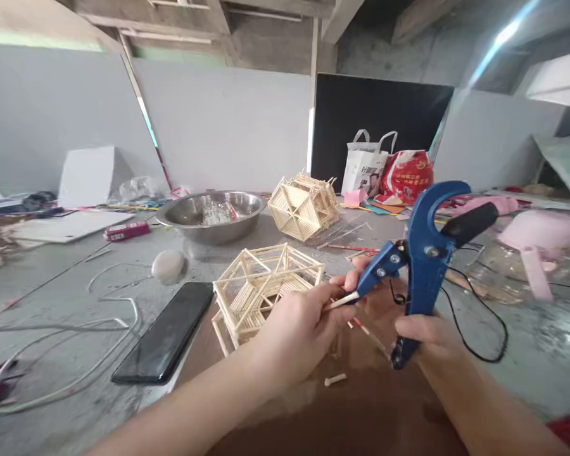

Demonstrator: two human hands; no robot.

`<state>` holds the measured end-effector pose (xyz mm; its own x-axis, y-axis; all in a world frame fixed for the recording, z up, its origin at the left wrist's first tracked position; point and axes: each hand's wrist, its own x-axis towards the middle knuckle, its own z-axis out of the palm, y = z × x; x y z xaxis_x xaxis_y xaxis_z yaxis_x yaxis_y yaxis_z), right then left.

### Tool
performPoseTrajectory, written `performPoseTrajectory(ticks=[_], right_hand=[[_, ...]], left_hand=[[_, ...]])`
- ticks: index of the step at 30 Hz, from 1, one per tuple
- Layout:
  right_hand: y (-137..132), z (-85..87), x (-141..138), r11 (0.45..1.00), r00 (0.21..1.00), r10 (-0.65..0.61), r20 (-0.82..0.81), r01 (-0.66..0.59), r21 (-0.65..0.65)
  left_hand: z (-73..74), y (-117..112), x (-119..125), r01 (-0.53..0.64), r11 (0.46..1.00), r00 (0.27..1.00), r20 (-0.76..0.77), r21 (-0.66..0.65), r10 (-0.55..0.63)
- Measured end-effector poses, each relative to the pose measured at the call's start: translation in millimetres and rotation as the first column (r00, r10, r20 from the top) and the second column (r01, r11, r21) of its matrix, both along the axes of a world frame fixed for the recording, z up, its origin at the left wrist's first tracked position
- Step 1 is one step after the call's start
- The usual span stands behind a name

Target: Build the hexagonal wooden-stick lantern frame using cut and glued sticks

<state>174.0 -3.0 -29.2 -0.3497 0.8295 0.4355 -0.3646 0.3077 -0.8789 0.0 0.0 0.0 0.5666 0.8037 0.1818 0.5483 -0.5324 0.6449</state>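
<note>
Forearms [199,396], right grip [426,332] snug around blue cutter [425,266], left grip [306,320] narrow on pale stick [341,301].

Printed on the white tote bag [358,170], near the far edge of the surface [137,253] and right of its middle: bold dark Chinese characters in a row, the first readable as 好, those after it too blurred to make out with certainty. On the red bag [407,178], just beside it to the right and likewise near that far edge: pale Chinese characters in rows across the creased front, with a pale mark above, all too blurred to read. On the magenta packet [127,231], left of the middle, toward the far edge: white lettering along the side, too small to read.
</note>
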Motion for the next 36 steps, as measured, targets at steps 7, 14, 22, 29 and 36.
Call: performPoseTrajectory(ticks=[7,14,22,29,36], right_hand=[[21,-21.1,24,0.591,0.535,-0.794,0.288,0.568,0.573],[23,-26.2,13,0.549,0.357,-0.831,0.427,0.404,0.731],[23,-28.8,12,0.579,0.352,-0.812,0.467,0.378,0.722],[24,-29.1,11,0.555,0.353,-0.827,0.438,0.387,0.736],[27,-31.4,13,0.567,0.346,-0.822,0.452,0.426,0.705]], left_hand=[[1.5,11,-7,-0.142,0.952,0.982,0.158,0.271,0.101],[-1.8,17,-10,-0.111,0.942,0.987,0.145,0.316,0.068],[-5.5,21,-13,-0.028,0.933,0.983,0.179,0.359,-0.04],[-7.4,23,-16,-0.024,0.923,0.989,0.142,0.384,-0.034],[-1.9,19,-16,-0.016,0.915,0.996,0.091,0.404,-0.022]])
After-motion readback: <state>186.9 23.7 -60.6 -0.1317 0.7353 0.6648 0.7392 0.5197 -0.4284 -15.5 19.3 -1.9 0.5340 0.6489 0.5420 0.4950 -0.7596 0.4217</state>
